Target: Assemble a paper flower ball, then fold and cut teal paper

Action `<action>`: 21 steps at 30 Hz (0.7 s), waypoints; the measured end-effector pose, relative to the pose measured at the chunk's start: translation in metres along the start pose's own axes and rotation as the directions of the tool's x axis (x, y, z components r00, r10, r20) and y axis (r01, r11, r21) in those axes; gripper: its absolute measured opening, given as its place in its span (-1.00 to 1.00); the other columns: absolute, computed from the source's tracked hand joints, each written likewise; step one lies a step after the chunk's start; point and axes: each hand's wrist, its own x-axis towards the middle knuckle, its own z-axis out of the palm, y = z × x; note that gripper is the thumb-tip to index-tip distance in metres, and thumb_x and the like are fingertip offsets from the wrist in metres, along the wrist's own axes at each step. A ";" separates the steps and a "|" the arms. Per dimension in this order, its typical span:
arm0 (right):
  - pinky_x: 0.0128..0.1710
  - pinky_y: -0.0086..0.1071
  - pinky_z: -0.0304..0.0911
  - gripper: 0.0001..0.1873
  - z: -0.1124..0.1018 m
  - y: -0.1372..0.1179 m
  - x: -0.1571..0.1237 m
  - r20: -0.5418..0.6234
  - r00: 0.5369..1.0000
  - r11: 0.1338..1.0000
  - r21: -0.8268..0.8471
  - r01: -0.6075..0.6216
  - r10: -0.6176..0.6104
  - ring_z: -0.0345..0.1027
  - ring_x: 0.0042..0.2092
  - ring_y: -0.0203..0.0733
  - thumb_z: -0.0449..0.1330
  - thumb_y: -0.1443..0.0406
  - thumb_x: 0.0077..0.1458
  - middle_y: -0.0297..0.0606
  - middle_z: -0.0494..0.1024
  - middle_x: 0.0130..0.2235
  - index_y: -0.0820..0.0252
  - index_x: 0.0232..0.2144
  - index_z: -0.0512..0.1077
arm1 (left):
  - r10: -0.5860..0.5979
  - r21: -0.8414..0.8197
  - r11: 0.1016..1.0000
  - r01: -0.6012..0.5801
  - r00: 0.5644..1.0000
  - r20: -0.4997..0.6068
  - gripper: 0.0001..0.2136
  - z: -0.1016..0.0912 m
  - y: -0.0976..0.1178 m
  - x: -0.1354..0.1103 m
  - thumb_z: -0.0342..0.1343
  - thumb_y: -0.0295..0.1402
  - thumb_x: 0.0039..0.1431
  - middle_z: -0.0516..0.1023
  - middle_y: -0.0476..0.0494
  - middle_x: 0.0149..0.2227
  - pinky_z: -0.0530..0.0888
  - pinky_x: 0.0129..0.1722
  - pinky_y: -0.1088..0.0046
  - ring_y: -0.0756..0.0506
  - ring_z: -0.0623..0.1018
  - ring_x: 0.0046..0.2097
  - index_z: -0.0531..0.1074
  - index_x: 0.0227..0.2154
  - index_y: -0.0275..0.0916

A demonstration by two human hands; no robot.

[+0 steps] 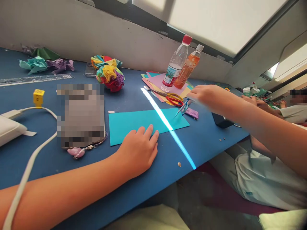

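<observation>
A teal paper sheet [134, 123] lies flat on the blue table [199, 140]. My left hand [140, 150] rests palm down on the sheet's near edge, fingers close together and flat. My right hand [203, 95] is closed on a blue drawing compass [183, 108], whose tips touch the sheet's right end. A bright strip of sunlight crosses the sheet diagonally.
Red-handled scissors [171, 97] lie on a stack of coloured papers [157, 81] under two bottles [182, 62]. A multicoloured paper ball [109, 73], a blurred phone [81, 116], a white cable [33, 153], a ruler [35, 79] and crumpled paper pieces [45, 63] occupy the left. Another person sits at right [297, 111].
</observation>
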 end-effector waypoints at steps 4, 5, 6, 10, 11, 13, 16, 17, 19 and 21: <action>-0.24 -0.27 0.17 -0.60 -0.009 -0.011 0.002 0.019 0.987 0.981 -0.113 0.159 -0.158 0.29 -0.23 -0.14 -0.15 0.56 0.18 -0.15 0.49 -0.33 0.21 -0.26 0.45 | -0.007 0.014 1.000 0.007 1.000 -0.008 -0.55 0.001 0.000 0.000 -0.24 -0.34 0.32 0.29 -0.36 0.23 0.48 -0.16 0.15 -0.32 0.48 0.02 0.29 0.18 -0.31; -0.21 -0.25 0.18 -0.57 -0.009 -0.012 0.003 0.014 0.982 0.974 -0.125 0.188 -0.187 0.29 -0.19 -0.14 -0.18 0.54 0.20 -0.14 0.50 -0.30 0.21 -0.22 0.45 | -0.006 0.017 1.000 0.006 1.000 -0.008 -0.56 0.001 0.000 -0.001 -0.24 -0.34 0.32 0.29 -0.37 0.23 0.48 -0.16 0.14 -0.32 0.48 0.01 0.29 0.18 -0.31; -0.19 -0.22 0.20 -0.56 -0.009 -0.013 0.003 0.013 0.977 0.967 -0.136 0.214 -0.214 0.29 -0.16 -0.13 -0.21 0.53 0.23 -0.12 0.51 -0.25 0.22 -0.18 0.44 | -0.003 0.018 1.000 0.003 1.000 -0.008 -0.55 0.001 0.000 -0.001 -0.24 -0.34 0.32 0.29 -0.37 0.23 0.48 -0.16 0.14 -0.32 0.48 0.01 0.29 0.18 -0.31; -0.13 -0.16 0.21 -0.48 -0.007 -0.016 0.002 0.045 0.951 0.932 -0.194 0.307 -0.305 0.28 -0.01 -0.06 -0.35 0.45 0.32 0.08 0.49 -0.06 0.39 -0.05 0.40 | 0.007 0.015 1.000 -0.007 1.000 -0.021 -0.56 0.001 -0.001 -0.001 -0.25 -0.34 0.32 0.30 -0.38 0.22 0.48 -0.17 0.14 -0.32 0.49 -0.01 0.29 0.18 -0.32; -0.12 -0.15 0.20 -0.45 -0.007 -0.016 0.001 0.059 0.946 0.920 -0.220 0.325 -0.320 0.26 0.04 -0.03 -0.38 0.43 0.33 0.13 0.46 -0.01 0.43 -0.02 0.38 | 0.008 0.015 1.000 -0.008 1.000 -0.025 -0.56 0.000 -0.001 -0.001 -0.25 -0.34 0.32 0.30 -0.38 0.22 0.48 -0.17 0.14 -0.32 0.49 0.00 0.29 0.18 -0.32; -0.11 -0.16 0.19 -0.43 -0.008 -0.018 -0.001 0.084 0.939 0.898 -0.275 0.345 -0.335 0.22 0.09 -0.01 -0.42 0.43 0.33 0.17 0.42 0.05 0.49 0.02 0.34 | 0.006 0.017 1.000 -0.006 1.000 -0.029 -0.56 0.000 -0.001 -0.001 -0.25 -0.34 0.32 0.30 -0.38 0.22 0.48 -0.17 0.15 -0.32 0.49 0.00 0.29 0.18 -0.32; -0.17 -0.20 0.17 -0.41 -0.011 -0.020 -0.001 0.115 0.939 0.869 -0.357 0.342 -0.323 0.27 0.02 -0.04 -0.45 0.45 0.32 0.15 0.45 0.01 0.51 0.05 0.31 | 0.005 0.019 1.000 -0.004 1.000 -0.024 -0.55 -0.001 0.000 -0.001 -0.25 -0.34 0.33 0.29 -0.38 0.23 0.48 -0.17 0.15 -0.32 0.49 0.00 0.29 0.18 -0.32; -0.21 -0.22 0.16 -0.41 -0.011 -0.021 0.000 0.119 0.940 0.857 -0.387 0.340 -0.319 0.30 -0.03 -0.06 -0.45 0.45 0.32 0.12 0.47 -0.03 0.51 0.03 0.32 | 0.004 0.018 1.000 -0.003 1.000 -0.020 -0.55 -0.001 0.000 -0.001 -0.26 -0.34 0.33 0.29 -0.37 0.23 0.48 -0.17 0.15 -0.32 0.49 0.01 0.28 0.18 -0.32; -0.30 -0.26 0.11 -0.44 -0.010 -0.020 0.003 0.098 0.939 0.830 -0.444 0.337 -0.329 0.31 -0.16 -0.11 -0.41 0.45 0.33 0.03 0.51 -0.15 0.48 -0.04 0.37 | 0.002 0.015 1.000 -0.002 1.000 -0.009 -0.55 -0.001 0.001 -0.001 -0.26 -0.34 0.33 0.28 -0.37 0.23 0.48 -0.17 0.15 -0.32 0.49 0.01 0.28 0.19 -0.31; -0.35 -0.29 0.07 -0.50 -0.007 -0.018 0.007 0.040 0.929 0.794 -0.506 0.337 -0.369 0.28 -0.25 -0.17 -0.33 0.47 0.32 -0.06 0.50 -0.27 0.43 -0.13 0.41 | 0.001 0.016 1.000 -0.001 1.000 -0.002 -0.55 -0.001 0.000 -0.002 -0.26 -0.33 0.33 0.28 -0.37 0.24 0.48 -0.16 0.14 -0.32 0.48 0.02 0.27 0.19 -0.31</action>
